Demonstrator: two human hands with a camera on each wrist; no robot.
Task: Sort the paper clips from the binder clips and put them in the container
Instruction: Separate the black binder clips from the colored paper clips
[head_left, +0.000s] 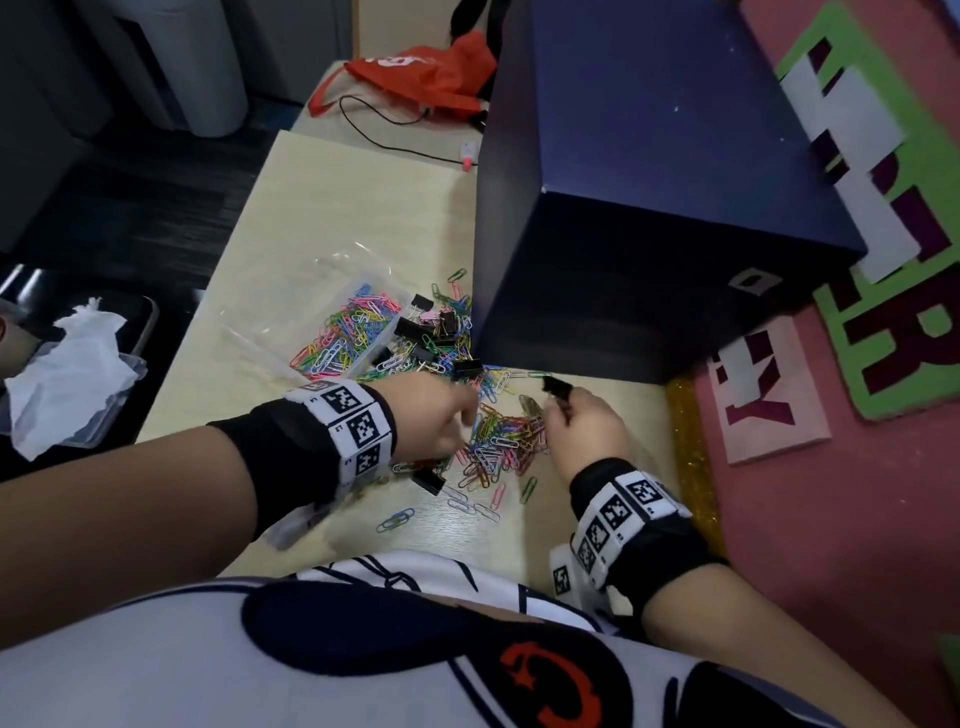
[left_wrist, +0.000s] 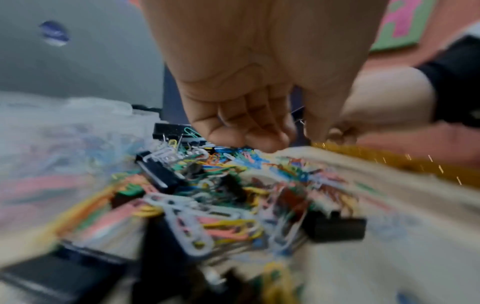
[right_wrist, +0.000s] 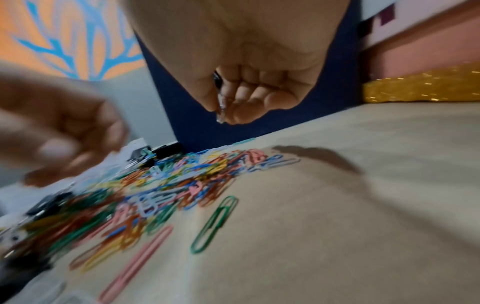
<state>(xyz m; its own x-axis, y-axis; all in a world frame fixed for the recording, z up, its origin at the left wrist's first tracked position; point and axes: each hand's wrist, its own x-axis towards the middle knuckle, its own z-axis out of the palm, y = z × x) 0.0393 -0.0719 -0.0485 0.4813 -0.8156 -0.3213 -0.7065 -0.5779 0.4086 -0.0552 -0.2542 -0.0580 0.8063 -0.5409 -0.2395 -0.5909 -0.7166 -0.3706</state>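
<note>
A big dark-blue box (head_left: 649, 218) crowds the pale wooden counter (head_left: 332, 218); beside it the clear plastic container (head_left: 332, 317) holds coloured paper clips, with more heaped loose (head_left: 498, 441) among black binder clips (head_left: 415, 327). The right hand (head_left: 584, 423) pinches one black binder clip (head_left: 556, 387) — the left hand (head_left: 436, 415), fingers curled, digs into the heap; whether it holds anything I cannot tell. Tangled clips could snag and scatter.
</note>
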